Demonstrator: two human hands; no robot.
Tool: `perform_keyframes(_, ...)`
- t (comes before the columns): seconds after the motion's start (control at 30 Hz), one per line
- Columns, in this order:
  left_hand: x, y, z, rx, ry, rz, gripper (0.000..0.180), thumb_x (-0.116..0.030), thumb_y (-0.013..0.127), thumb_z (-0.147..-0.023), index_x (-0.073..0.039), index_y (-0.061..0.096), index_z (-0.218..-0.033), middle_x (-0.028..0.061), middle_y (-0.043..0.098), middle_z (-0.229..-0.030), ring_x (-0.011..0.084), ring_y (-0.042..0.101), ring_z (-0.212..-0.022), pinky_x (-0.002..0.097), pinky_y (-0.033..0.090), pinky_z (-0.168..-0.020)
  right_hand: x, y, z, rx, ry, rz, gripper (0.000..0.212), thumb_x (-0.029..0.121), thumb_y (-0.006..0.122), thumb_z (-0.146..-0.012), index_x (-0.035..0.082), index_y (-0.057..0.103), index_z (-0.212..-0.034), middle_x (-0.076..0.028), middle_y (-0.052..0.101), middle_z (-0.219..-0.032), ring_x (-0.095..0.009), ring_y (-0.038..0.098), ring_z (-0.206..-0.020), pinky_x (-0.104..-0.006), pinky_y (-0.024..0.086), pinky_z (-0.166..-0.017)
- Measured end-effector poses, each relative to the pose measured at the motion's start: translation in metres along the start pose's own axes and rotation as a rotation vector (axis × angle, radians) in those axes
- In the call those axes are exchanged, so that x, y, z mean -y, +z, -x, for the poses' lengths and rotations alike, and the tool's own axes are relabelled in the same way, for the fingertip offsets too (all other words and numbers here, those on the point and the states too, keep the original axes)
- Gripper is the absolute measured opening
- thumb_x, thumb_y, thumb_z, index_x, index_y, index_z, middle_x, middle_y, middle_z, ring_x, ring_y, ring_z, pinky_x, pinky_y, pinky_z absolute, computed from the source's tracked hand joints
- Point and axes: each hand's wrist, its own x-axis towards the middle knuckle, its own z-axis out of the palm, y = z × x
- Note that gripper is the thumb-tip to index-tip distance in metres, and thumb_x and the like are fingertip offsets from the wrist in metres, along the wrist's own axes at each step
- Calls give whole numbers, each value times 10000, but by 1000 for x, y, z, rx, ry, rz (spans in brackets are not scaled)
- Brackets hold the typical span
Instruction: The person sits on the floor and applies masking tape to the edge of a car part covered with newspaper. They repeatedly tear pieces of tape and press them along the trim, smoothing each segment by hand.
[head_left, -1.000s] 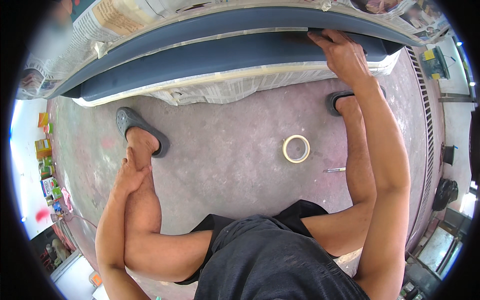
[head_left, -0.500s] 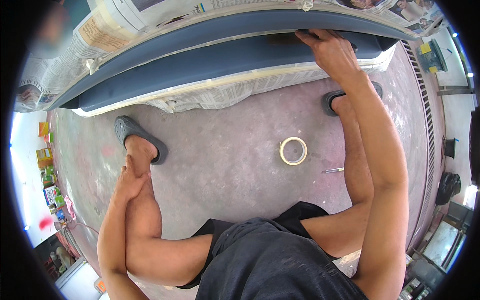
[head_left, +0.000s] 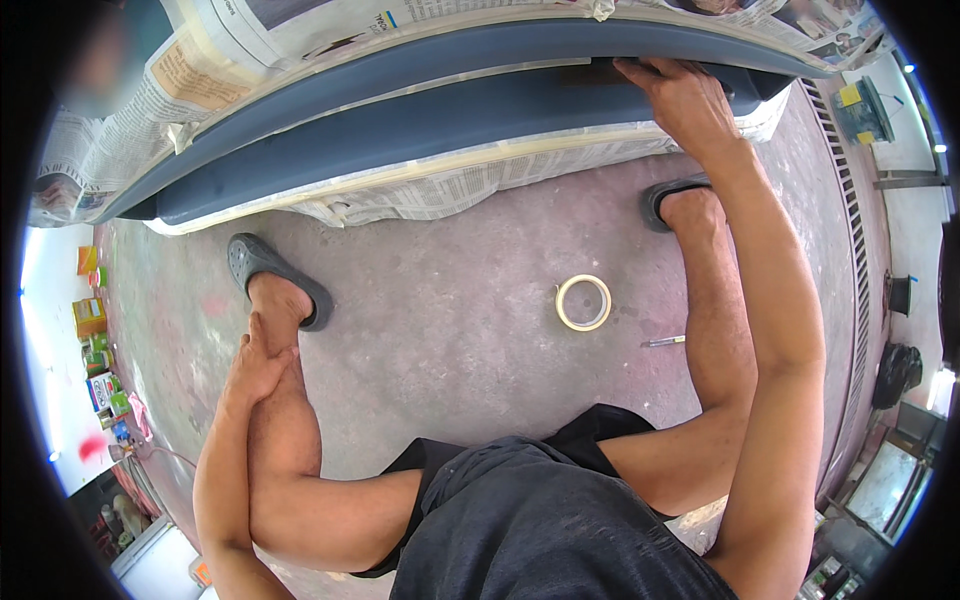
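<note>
My right hand [head_left: 692, 108] is at the right part of a long blue-grey panel [head_left: 420, 115], fingers bent over its face below the upper ledge. Something dark shows at the fingertips and past the hand's edge; what it is I cannot make out. Newspaper [head_left: 450, 190] and masking tape border the panel above and below. My left hand [head_left: 258, 372] is wrapped round my left shin [head_left: 283, 400], low down by the ankle, away from the panel.
On the concrete floor between my feet lie a roll of masking tape [head_left: 583, 302] and a slim cutter knife [head_left: 664, 342]. A floor grate [head_left: 850, 230] runs along the right. Several cans [head_left: 98, 350] stand at far left, a bucket [head_left: 862, 112] at far right.
My right hand has slid a little to the right along the panel. My left hand keeps its hold on the shin.
</note>
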Motion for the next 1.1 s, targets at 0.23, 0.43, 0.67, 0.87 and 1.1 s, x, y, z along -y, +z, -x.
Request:
perform_keyframes(0.23,3,0,1,-1,-3,16,1084,-405,753,-887,20,119,-1658,423,496,-1434,535,551,-1320,495,461,-1124,-13,-3,3,17,10,69,539,-10,611,-900,251,723,-1358,-37,700,-1334,-281,696,-1159,-412,570,-1009)
perform_keyframes(0.43,1,0,-1,1,-12,-2,1097,-416,761,-883,20,118,-1657,406,513,-1426,531,559,-1312,491,464,-1122,-18,-8,1,55,29,64,538,-24,605,-894,239,732,-1346,-62,719,-1305,-294,708,-1142,-414,570,-1007)
perform_keyframes(0.67,12,6,-6,-25,26,4,1086,-432,759,-881,26,145,-1651,405,529,-1407,526,564,-1307,498,471,-1111,-45,-20,20,-16,-4,109,523,-10,622,-884,197,720,-1354,-73,705,-1266,-290,681,-1157,-410,560,-1003)
perform_keyframes(0.87,-47,-29,18,-229,132,-198,739,-334,786,-876,6,514,-1473,268,650,-1283,460,653,-1168,494,519,-1027,-21,-52,77,-65,127,-155,492,0,644,-864,144,711,-1330,-64,637,-1072,-274,653,-1036,-422,555,-933)
perform_keyframes(1.1,-242,-77,21,-957,947,-220,246,-172,774,-917,-76,728,-1139,84,719,-954,310,721,-750,405,583,-647,-16,9,190,42,-140,-343,376,93,664,-852,61,702,-1225,-72,579,-979,-261,636,-1001,-388,549,-918)
